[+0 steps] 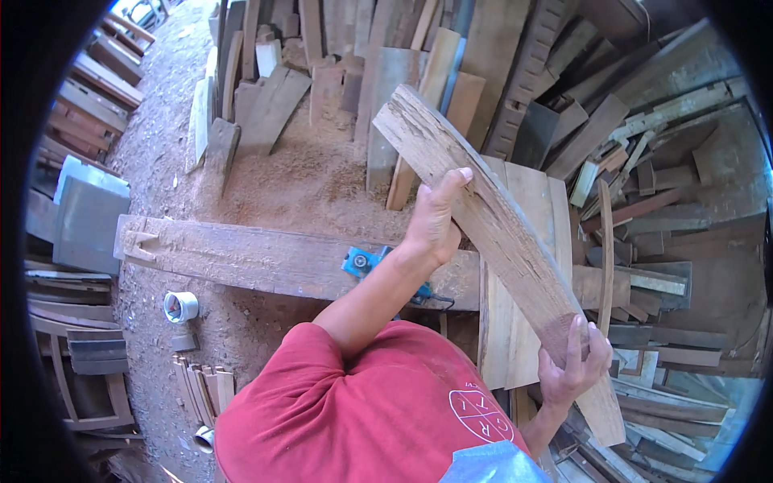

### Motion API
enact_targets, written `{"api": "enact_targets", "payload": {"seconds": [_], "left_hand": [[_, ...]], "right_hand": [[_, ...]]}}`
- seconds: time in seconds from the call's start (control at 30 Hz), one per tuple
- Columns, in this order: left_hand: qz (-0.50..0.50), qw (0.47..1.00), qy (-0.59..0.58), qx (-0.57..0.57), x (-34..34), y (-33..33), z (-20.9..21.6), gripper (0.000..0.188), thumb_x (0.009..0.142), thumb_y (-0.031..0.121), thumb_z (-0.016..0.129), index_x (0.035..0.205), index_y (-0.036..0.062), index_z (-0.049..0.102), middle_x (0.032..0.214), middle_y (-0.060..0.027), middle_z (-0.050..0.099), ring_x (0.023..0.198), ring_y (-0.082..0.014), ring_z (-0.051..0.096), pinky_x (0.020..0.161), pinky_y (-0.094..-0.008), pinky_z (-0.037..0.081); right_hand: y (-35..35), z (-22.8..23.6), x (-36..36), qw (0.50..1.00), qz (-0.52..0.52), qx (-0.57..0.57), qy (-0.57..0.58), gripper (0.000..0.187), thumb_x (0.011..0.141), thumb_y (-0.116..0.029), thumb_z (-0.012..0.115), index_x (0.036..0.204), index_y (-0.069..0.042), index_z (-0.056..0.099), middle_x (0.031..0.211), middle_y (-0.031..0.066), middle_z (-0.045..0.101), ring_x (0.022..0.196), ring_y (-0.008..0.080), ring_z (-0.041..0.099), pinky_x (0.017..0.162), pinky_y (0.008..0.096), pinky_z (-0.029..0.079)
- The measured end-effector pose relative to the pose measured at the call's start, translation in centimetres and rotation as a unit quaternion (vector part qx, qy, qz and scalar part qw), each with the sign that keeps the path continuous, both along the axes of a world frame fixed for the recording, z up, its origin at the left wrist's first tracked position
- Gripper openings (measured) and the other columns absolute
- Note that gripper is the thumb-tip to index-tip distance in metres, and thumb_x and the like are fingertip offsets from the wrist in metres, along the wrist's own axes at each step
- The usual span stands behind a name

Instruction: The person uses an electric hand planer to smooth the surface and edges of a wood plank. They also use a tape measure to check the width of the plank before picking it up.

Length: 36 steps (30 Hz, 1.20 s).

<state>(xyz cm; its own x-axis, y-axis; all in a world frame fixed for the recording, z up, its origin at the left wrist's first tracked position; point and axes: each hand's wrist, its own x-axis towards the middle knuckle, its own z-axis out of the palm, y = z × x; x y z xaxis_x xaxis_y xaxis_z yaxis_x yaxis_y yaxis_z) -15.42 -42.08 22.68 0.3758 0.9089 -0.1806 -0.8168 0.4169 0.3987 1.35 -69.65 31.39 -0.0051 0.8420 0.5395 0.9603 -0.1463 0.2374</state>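
Observation:
A long, rough wooden board (503, 237) slants from upper middle to lower right, raised over the bench, its face worn and grooved. Around its upper part my left hand (439, 213) is closed, the thumb lying across the face. Lower down, my right hand (573, 361) grips the board near a dark brown patch, with fingers over its edge. Beneath my left forearm sits a blue power tool (364, 262), probably an electric planer, partly hidden by the arm. It rests on a thick bench plank (241, 256) strewn with sawdust.
Wide pale boards (511, 354) lie across the bench plank's right part. Scrap timber (338, 88) leans at the back, with more piled at right. A white round container (180, 307) and short wooden strips (197, 386) are at left. Sawdust (298, 169) covers the ground beyond the bench.

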Motion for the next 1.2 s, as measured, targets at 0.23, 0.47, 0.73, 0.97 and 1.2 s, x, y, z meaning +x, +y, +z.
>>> {"api": "enact_targets", "payload": {"seconds": [0.23, 0.47, 0.73, 0.97, 1.2], "left_hand": [[0.032, 0.998, -0.025, -0.049, -3.6, 1.1, 0.1, 0.027, 0.090, 0.018, 0.076, 0.111, 0.0040, 0.066, 0.106, -0.0029, 0.068, 0.100, -0.0168, 0.065, 0.094, -0.0394, 0.053], [0.074, 0.995, 0.001, -0.067, -6.3, 1.3, 0.3, 0.028, 0.091, 0.015, 0.075, 0.113, 0.0007, 0.067, 0.107, -0.0049, 0.069, 0.096, -0.0177, 0.067, 0.092, -0.0369, 0.054], [0.090, 0.995, -0.031, -0.007, -10.3, 3.5, -1.8, 0.055, 0.105, 0.043, 0.066, 0.142, 0.0063, 0.048, 0.131, -0.0105, 0.061, 0.127, -0.0204, 0.059, 0.103, -0.0394, 0.053], [0.181, 0.961, 0.209, 0.014, -19.4, 4.5, -7.2, 0.069, 0.090, -0.010, 0.065, 0.153, 0.0075, 0.043, 0.163, -0.0204, 0.037, 0.147, -0.0327, 0.044, 0.121, -0.0431, 0.041], [0.278, 0.914, 0.277, -0.098, -31.3, -1.5, -13.5, 0.084, 0.080, -0.027, 0.047, 0.156, 0.0066, 0.041, 0.171, -0.0236, 0.021, 0.155, -0.0366, 0.034, 0.124, -0.0362, 0.039]], "right_hand": [[1.9, 1.6, -3.1, 0.999, -0.003, -0.043, 0.010, 0.082, 0.059, -0.017, 0.085, 0.139, -0.015, 0.069, 0.129, 0.0134, 0.062, 0.120, 0.0323, 0.061, 0.113, 0.0561, 0.041], [3.8, 0.8, -4.5, 0.992, 0.011, -0.089, 0.084, 0.091, 0.057, -0.015, 0.091, 0.144, -0.012, 0.066, 0.128, 0.0132, 0.062, 0.122, 0.0354, 0.056, 0.111, 0.0514, 0.040], [9.5, -0.8, -4.4, 0.962, 0.036, -0.034, 0.267, 0.100, 0.061, -0.013, 0.093, 0.153, -0.011, 0.056, 0.122, 0.0112, 0.059, 0.118, 0.0311, 0.056, 0.105, 0.0433, 0.045], [22.5, 4.3, -1.8, 0.881, 0.126, 0.240, 0.388, 0.088, 0.078, -0.019, 0.094, 0.152, 0.003, 0.051, 0.133, 0.0139, 0.056, 0.125, 0.0261, 0.057, 0.110, 0.0375, 0.044], [37.2, -0.6, -1.3, 0.787, 0.178, 0.342, 0.482, 0.095, 0.079, -0.030, 0.094, 0.148, 0.012, 0.043, 0.141, 0.0227, 0.046, 0.133, 0.0317, 0.052, 0.113, 0.0425, 0.043]]}}
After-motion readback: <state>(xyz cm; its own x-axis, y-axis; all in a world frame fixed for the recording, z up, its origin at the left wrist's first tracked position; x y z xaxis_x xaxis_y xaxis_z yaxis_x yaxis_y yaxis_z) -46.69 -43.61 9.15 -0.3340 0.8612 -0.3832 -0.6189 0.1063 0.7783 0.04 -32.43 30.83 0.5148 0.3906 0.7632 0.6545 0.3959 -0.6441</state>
